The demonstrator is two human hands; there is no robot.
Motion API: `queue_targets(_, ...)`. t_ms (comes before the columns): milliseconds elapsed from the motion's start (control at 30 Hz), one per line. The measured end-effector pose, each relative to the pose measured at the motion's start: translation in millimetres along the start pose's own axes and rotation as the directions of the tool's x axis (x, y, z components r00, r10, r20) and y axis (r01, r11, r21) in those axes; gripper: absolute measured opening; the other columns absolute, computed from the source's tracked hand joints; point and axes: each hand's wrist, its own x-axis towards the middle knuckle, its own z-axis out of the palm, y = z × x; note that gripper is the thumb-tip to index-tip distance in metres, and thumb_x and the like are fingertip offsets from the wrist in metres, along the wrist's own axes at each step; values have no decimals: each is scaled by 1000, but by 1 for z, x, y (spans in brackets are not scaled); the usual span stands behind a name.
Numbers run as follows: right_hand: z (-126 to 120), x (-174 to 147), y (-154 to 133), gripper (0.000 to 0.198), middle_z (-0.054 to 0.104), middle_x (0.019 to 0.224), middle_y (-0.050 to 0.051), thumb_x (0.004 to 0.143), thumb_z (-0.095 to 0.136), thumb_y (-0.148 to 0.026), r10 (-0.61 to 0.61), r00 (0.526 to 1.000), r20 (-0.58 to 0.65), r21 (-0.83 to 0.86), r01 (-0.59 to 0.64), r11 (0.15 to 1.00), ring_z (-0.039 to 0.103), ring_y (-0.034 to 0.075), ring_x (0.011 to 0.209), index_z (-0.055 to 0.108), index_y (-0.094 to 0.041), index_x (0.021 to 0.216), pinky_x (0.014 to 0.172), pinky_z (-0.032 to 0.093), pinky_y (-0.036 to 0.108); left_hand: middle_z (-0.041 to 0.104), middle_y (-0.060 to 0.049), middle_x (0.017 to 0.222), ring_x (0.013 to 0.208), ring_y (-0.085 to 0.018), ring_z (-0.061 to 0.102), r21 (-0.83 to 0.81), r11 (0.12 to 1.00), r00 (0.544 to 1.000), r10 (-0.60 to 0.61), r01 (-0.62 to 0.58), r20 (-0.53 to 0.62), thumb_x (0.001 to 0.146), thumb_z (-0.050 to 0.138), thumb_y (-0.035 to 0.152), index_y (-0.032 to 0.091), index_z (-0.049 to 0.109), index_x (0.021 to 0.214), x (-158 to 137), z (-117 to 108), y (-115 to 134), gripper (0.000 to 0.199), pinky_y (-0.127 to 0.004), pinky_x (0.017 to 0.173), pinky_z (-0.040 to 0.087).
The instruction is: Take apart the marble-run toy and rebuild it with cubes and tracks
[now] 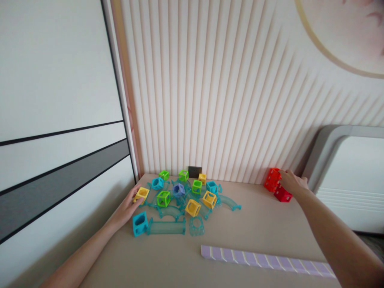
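Note:
At the left end of the table, my left hand has its fingers closed round a yellow cube block. My right hand reaches far to the right, its bent fingers on the red blocks by the wall. One taller red block stands upright there, and a lower red cube block sits just in front of it, under my hand. My right fingertips are partly hidden against the red. Nearest my left hand are a blue cube block and a green cube block.
Clear teal track pieces lie among several green, blue and yellow cubes, with a purple cube in the middle. A purple striped strip runs along the front. A ribbed wall closes the back; a grey-edged panel stands right.

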Motion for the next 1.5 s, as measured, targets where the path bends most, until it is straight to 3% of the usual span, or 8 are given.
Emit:
queue_targets(200,-2,3,-4,21,68,109,22,97,51,-19,-13,973,230,-50,25,998,69,32,91,65,-17,114,79,39,49,56,-15,142,133,-32,53,-25,999,999,-26,25,-46,87,52,63,19,48,139,2,1,2,69,-50,113,40)
queue_targets(433,-4,5,-11,24,72,107,21,98,49,-23,6,957,289,-85,20,996,69,36,97,61,-15,118,86,44,56,57,-15,140,132,-34,52,25,1000,991,-12,16,-131,88,46,66,17,52,132,5,0,8,66,-55,112,39)
queue_targets(800,-2,13,-13,21,73,95,24,96,50,-21,88,960,265,-63,-74,995,70,36,94,67,-13,106,80,44,52,55,-9,132,131,-32,49,260,914,847,390,-311,-360,95,44,49,23,56,122,-14,-4,87,39,-45,108,45)
queue_targets(933,-1,6,-16,21,74,91,22,97,47,-17,85,970,227,-44,-77,996,71,35,90,67,-14,101,82,41,52,55,-9,130,125,-31,53,243,878,833,472,-413,-288,95,46,41,24,56,121,-33,21,122,33,-47,107,46)
queue_targets(1133,-4,-16,-15,19,75,85,18,97,51,-25,32,986,161,22,-36,999,72,33,87,66,-14,93,84,42,47,59,-11,133,127,-35,52,240,756,788,611,-609,74,87,57,33,28,62,122,-70,66,158,36,-54,109,43)
queue_targets(1233,-14,-23,-14,22,76,87,17,98,48,-28,62,994,85,96,-70,993,72,33,89,66,-15,99,83,44,44,58,-12,135,127,-34,53,146,754,768,621,-640,157,88,58,28,29,60,127,-81,86,168,39,-52,106,46)
queue_targets(1400,-44,-48,-44,33,75,99,17,92,52,-38,227,961,-157,522,-114,846,70,30,93,64,-15,112,82,50,39,62,-11,130,120,-30,59,-46,837,813,542,-545,212,92,58,31,30,61,129,-72,121,181,37,-45,104,49)
queue_targets(1500,-58,-82,-93,46,75,91,13,84,60,-56,256,953,-164,869,17,494,70,28,80,66,-16,107,71,53,37,63,-13,129,114,-29,62,-192,902,886,421,-387,191,93,57,43,28,60,130,-55,147,185,40,-44,94,55)
